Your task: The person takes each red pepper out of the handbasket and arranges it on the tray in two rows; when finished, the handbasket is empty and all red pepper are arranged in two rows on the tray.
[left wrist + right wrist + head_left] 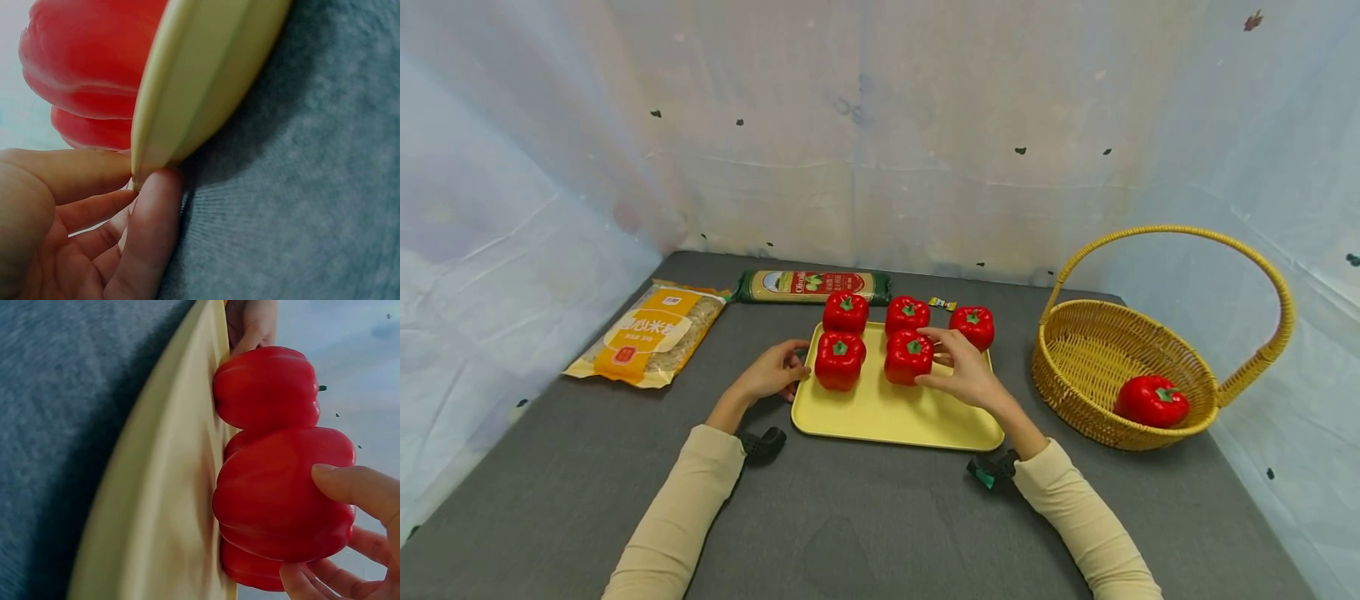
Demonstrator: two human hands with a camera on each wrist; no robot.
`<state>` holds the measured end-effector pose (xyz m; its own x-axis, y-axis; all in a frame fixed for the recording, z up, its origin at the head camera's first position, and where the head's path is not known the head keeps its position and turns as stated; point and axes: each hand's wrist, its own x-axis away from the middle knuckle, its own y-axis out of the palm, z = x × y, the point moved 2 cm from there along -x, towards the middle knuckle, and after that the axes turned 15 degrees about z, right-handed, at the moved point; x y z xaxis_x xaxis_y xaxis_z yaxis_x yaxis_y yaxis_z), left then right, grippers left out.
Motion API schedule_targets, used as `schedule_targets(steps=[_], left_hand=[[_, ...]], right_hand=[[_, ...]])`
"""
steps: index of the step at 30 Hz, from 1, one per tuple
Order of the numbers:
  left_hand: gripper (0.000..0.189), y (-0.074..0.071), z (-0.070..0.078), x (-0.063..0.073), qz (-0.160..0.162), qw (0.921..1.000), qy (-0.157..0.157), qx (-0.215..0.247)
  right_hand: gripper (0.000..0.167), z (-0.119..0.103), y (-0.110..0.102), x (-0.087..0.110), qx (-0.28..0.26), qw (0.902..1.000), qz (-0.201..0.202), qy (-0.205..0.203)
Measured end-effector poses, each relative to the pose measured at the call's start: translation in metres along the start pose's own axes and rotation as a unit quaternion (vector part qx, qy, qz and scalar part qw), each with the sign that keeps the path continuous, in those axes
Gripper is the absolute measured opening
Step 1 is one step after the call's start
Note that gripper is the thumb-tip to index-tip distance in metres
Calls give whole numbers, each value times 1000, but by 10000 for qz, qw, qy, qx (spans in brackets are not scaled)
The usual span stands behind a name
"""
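Observation:
On the yellow tray [865, 421] stand several red bell peppers with green stems. My left hand [771, 372] pinches the tray's left rim, with the thumb and fingers on either side of the edge in the left wrist view. Beside it stands the front left bell pepper [839, 363]. My right hand [966, 375] grips the front middle bell pepper [281, 497], its thumb and fingers around the upper part. Behind stand a back left bell pepper [846, 314] and a back middle bell pepper [906, 313]. Another bell pepper [973, 327] is at the tray's back right.
A wicker basket [1075, 412] with a tall handle stands to the right, one red bell pepper [1150, 402] inside. At the left lies a bag of grain [651, 335]; along the back are a long green packet [812, 285] and a small yellow wrapper [943, 303].

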<state>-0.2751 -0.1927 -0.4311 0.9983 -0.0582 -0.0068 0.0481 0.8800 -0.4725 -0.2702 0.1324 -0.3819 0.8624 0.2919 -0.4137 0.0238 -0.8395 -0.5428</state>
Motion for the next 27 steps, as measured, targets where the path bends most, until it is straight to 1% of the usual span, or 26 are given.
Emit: schedule_targets(steps=[6, 11, 12, 14, 18, 19, 22, 27], left_hand=[[51, 1, 0, 0, 2, 10000, -44, 8], [50, 1, -1, 0, 4, 10000, 3, 10], [50, 0, 3, 2, -19, 10000, 8, 24], [50, -1, 3, 3, -33, 10000, 23, 59], [51, -1, 2, 2, -48, 9999, 25, 85], [51, -1, -2, 0, -26, 10000, 25, 88], [51, -1, -1, -1, -8, 10000, 13, 86], [51, -1, -1, -2, 6, 10000, -8, 46]], right_hand=[[69, 2, 4, 0, 4, 9999, -116, 88], [69, 2, 4, 0, 24, 9997, -195, 157], [69, 2, 4, 0, 7, 9997, -216, 149], [69, 2, 4, 0, -30, 9996, -254, 145], [70, 3, 4, 1, -91, 9995, -299, 86], [71, 3, 4, 0, -86, 9995, -303, 68], [71, 2, 3, 0, -60, 9995, -314, 7], [71, 2, 2, 0, -44, 9992, -395, 24]])
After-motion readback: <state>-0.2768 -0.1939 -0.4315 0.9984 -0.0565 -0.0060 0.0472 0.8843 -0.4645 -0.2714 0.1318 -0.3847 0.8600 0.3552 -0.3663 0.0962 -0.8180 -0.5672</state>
